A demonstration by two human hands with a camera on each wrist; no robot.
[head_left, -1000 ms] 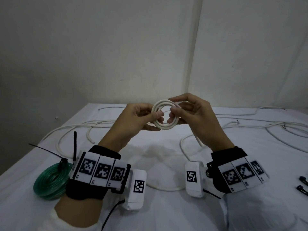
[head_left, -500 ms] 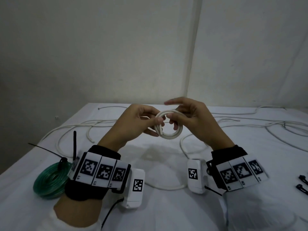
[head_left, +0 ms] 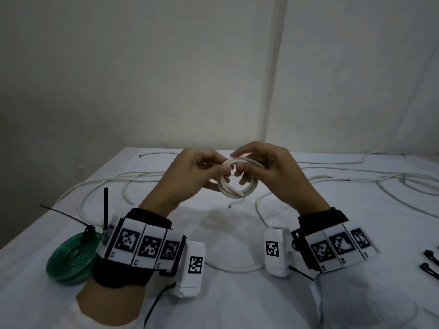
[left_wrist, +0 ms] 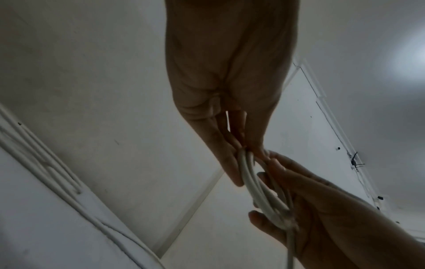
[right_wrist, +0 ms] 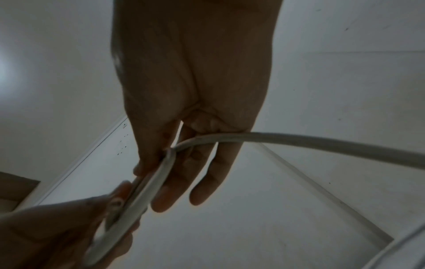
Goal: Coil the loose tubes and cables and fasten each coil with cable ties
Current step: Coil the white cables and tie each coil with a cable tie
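A table [head_left: 237,305] draped in a white cloth fills the near part of the scene and runs back to plain off-white walls that meet in a corner behind it, right of centre. The room is dim.

Above the middle of the table, clear of the cloth, both hands hold a small white cable coil [head_left: 237,184] between them. The left hand [head_left: 190,176] pinches the coil's left side between thumb and fingers; the right hand [head_left: 268,169] has its fingers curled round the right side, its index finger lying over the top. From the right wrist view a white strand runs out of the coil past the right palm and off to the right.

Loose white cables [head_left: 123,184] lie in loops across the far half of the cloth, on the left and the right. At the near left lies a green tube coil [head_left: 69,260], bound by a black cable tie [head_left: 88,230] whose tail sticks out to the left. At the near right edge lie spare black cable ties [head_left: 430,269].
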